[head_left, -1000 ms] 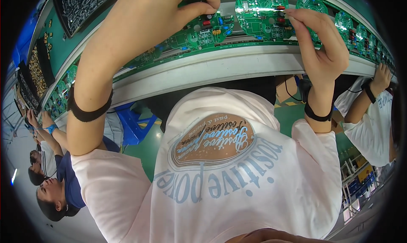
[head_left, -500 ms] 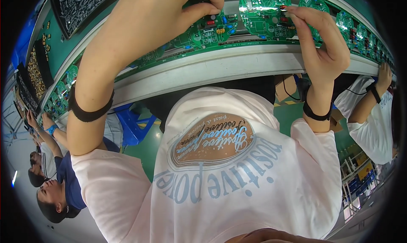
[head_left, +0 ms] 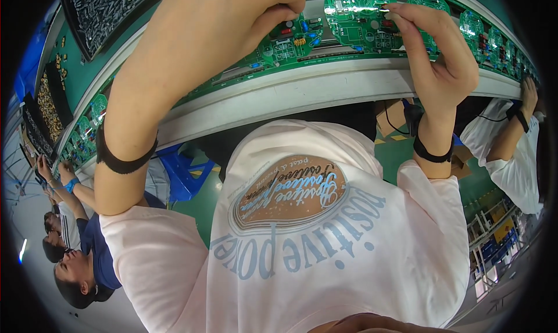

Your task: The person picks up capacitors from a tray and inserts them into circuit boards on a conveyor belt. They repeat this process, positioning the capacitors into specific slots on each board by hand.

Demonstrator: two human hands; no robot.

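Note:
A row of green circuit boards runs along the rail in front of me. My left hand [head_left: 258, 10] is curled above the near-left circuit board [head_left: 290, 51], thumb and finger together; what they hold, if anything, is hidden. That board carries red, blue and orange-banded components. To its right is a round-edged circuit board [head_left: 351, 28] with fewer parts. Over this board's right side my right hand [head_left: 444, 63] pinches thumb and forefinger together. Something tiny and dark shows at the fingertips, too small to name. A red component [head_left: 388, 24] sits just below them.
A black tray of small dark parts [head_left: 110, 19] stands at the upper left, with a heap of yellowish parts [head_left: 49, 103] beyond. The pale rail [head_left: 290, 97] lies between me and the boards. Co-workers' hands [head_left: 64, 173] [head_left: 528, 95] work at both ends.
My left hand has shifted slightly, its fingers curling more. My right fingertips have moved a little left and up on the board. The co-worker's arm at right has moved slightly.

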